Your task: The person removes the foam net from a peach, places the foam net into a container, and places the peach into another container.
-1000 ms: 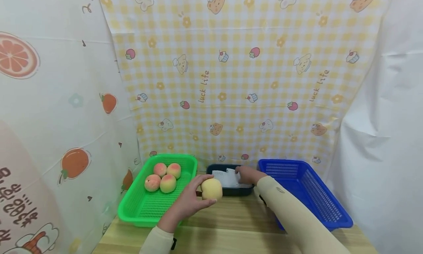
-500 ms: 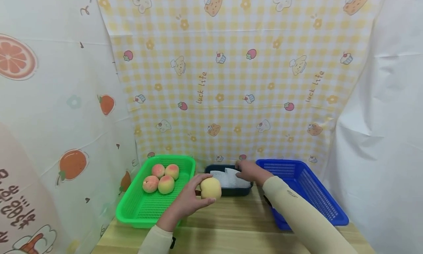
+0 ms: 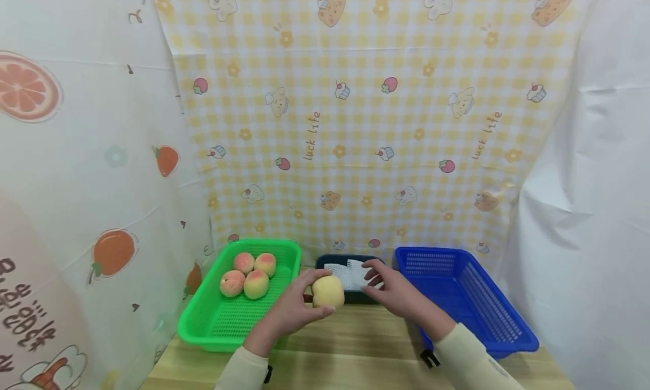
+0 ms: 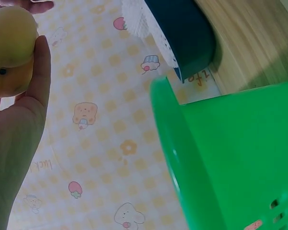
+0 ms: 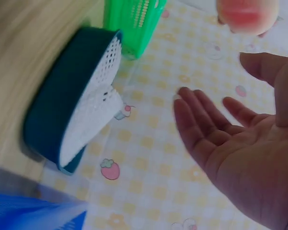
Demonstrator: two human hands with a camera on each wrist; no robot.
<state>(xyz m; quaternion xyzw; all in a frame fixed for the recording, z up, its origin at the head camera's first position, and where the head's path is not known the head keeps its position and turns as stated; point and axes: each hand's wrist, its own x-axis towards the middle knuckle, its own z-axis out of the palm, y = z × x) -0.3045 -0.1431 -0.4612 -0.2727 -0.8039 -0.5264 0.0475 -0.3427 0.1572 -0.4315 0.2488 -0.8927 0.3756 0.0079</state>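
My left hand (image 3: 294,304) grips a peach (image 3: 328,293) above the table, its pale yellow side showing in the head view. Seen from the left wrist, thumb and fingers curve around the peach (image 4: 12,36). To its right, my right hand (image 3: 398,293) hovers with relaxed, parted fingers; in the right wrist view its palm (image 5: 249,148) is bare. Behind both hands stands a dark teal tray (image 3: 350,297), with white foam fruit nets (image 3: 339,272) lying in it. The right fingertips overlap the tray's right part in the head view.
A green basket (image 3: 203,339) on the left holds several peaches (image 3: 256,284) toward its back. On the right sits a blue basket (image 3: 467,288), partly covered by the right forearm. A checked yellow cloth (image 3: 365,125) hangs behind the wooden table (image 3: 350,356).
My right hand has come away from the nets in the tray, back toward me, with its fingers spread and nothing in them. The left hand keeps the peach in nearly the same place.
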